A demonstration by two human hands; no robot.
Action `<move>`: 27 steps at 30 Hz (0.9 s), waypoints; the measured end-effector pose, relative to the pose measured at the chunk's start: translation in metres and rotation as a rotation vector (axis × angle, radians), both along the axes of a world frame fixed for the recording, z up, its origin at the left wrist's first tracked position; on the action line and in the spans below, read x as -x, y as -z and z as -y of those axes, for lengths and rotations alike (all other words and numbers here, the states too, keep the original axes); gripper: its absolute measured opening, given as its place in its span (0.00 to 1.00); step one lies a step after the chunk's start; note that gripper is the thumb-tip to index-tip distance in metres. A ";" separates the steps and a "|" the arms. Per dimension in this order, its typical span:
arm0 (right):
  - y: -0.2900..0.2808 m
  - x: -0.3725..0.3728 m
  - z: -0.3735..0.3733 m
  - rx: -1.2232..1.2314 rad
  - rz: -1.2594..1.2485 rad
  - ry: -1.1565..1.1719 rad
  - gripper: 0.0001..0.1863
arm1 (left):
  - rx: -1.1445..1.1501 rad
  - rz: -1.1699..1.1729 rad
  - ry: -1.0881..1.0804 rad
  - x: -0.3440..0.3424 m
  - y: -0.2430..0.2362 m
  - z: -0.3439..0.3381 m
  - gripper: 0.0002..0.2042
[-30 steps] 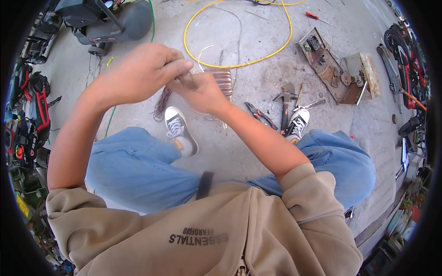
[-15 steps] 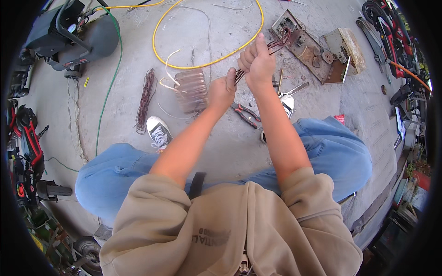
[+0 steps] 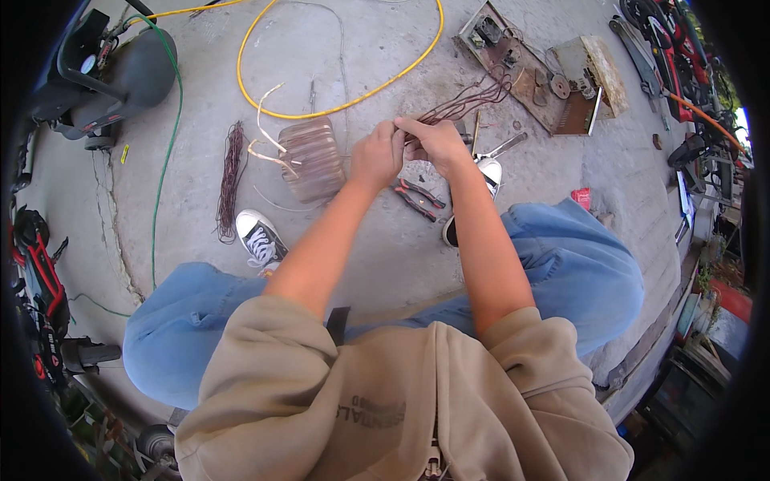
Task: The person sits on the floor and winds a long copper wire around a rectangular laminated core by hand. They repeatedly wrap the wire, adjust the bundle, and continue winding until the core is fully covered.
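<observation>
My left hand (image 3: 378, 156) and my right hand (image 3: 435, 146) are close together in front of me, both closed on a bundle of thin reddish-brown wires (image 3: 469, 96) whose looped ends reach out to the upper right. On the floor left of them lies a ribbed copper-coloured coil block (image 3: 311, 164) with pale, bent leads. A tangled dark wire bundle (image 3: 231, 180) lies further left. Red-and-black pliers (image 3: 417, 202) rest just below my hands, near a long metal tool (image 3: 501, 148). A hammer beyond my right hand is mostly hidden.
An opened rusty housing (image 3: 545, 88) with a boxy part (image 3: 601, 72) sits at upper right. A yellow hose (image 3: 365, 100) loops above my hands. A black compressor (image 3: 132, 76) with a green hose stands upper left. Scooters (image 3: 40, 297) line both edges. My shoes flank the work.
Since half a second ago both hands have moved slightly left, my right hand also downward, its thumb now lying across toward my left hand. Earlier they overlapped further left, over the coil block.
</observation>
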State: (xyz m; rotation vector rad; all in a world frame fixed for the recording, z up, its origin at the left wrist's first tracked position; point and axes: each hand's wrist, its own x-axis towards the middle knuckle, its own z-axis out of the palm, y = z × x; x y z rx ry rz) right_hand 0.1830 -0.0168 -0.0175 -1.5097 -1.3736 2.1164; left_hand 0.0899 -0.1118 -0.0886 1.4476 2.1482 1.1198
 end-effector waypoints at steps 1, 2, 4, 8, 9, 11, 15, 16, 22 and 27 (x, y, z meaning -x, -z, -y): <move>0.006 -0.002 -0.007 -0.016 0.036 -0.034 0.10 | -0.018 0.002 0.015 0.001 0.002 0.000 0.11; 0.010 -0.004 -0.012 -0.033 0.069 -0.065 0.09 | -0.129 -0.072 -0.027 0.006 -0.002 0.002 0.11; 0.022 -0.008 -0.016 -0.021 0.028 -0.027 0.08 | -0.353 -0.221 -0.096 0.022 -0.022 0.014 0.10; 0.083 -0.015 -0.006 0.051 -0.148 0.138 0.10 | -0.626 0.116 -1.019 0.096 -0.071 0.060 0.14; 0.092 -0.019 -0.005 0.089 -0.160 0.190 0.10 | -0.558 0.301 -1.194 0.136 -0.057 0.077 0.13; 0.093 -0.012 -0.003 0.160 -0.158 0.238 0.12 | -0.483 1.019 -1.402 0.189 -0.032 0.116 0.13; 0.124 0.015 0.011 0.348 -0.213 0.237 0.11 | 0.108 1.458 -0.866 0.176 0.058 0.151 0.16; 0.128 0.024 0.019 0.389 -0.236 0.230 0.10 | 0.108 1.514 -0.770 0.162 0.072 0.150 0.16; 0.162 0.072 0.072 0.505 -0.301 0.096 0.10 | 0.228 1.542 -0.457 0.153 0.081 0.137 0.15; 0.136 0.063 0.058 0.731 -0.376 0.204 0.13 | 0.129 1.661 -0.359 0.144 0.062 0.134 0.16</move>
